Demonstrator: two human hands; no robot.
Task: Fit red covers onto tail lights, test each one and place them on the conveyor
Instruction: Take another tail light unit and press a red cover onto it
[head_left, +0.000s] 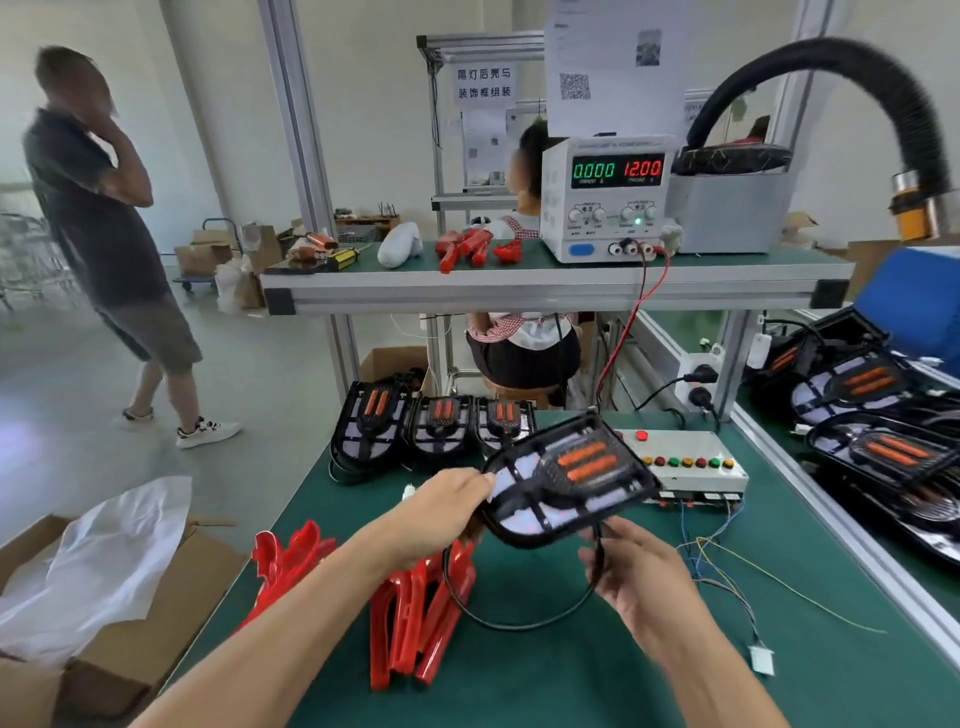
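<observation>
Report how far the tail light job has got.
Done: nothing visibly finished; the lights on the conveyor show no red covers. In hand: the left hand holds a bare tail light, the right hand pinches its cable. Left: three lights wait behind, and red covers lie unused.

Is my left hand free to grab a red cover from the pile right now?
Probably not: the left hand grips the tail light. The red covers lie unobstructed just below it, though.
</observation>
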